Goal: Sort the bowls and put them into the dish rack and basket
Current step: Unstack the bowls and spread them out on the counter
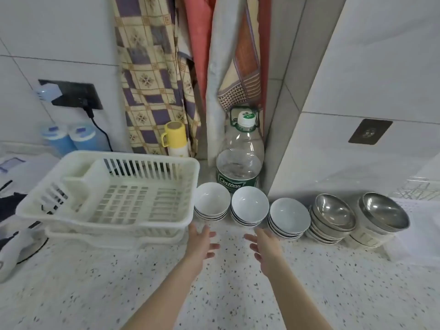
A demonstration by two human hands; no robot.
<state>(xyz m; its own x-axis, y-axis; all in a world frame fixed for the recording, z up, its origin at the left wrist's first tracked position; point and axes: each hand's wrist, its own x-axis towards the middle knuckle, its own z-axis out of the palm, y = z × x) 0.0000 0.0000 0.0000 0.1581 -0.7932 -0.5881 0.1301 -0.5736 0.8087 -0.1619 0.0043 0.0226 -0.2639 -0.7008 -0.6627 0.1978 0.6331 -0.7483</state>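
Note:
Three stacks of white bowls stand in a row on the speckled counter: a left stack [211, 201], a middle stack [249, 204] and a right stack [288, 216]. Further right are two stacks of steel bowls, one [332, 214] lower and one [382, 214] taller. The white plastic dish rack [114, 194] sits left of the bowls, with nothing in it. A wire basket [415, 188] shows partly at the far right edge. My left hand [201, 241] hovers open in front of the left stack. My right hand [265, 246] is open below the middle stack. Neither touches a bowl.
A large clear water bottle [240, 158] stands behind the white bowls. A yellow flask [175, 139] and two blue containers [67, 139] sit by the wall. A cable hangs from a wall socket [76, 95]. A white appliance [12, 253] lies at the left edge.

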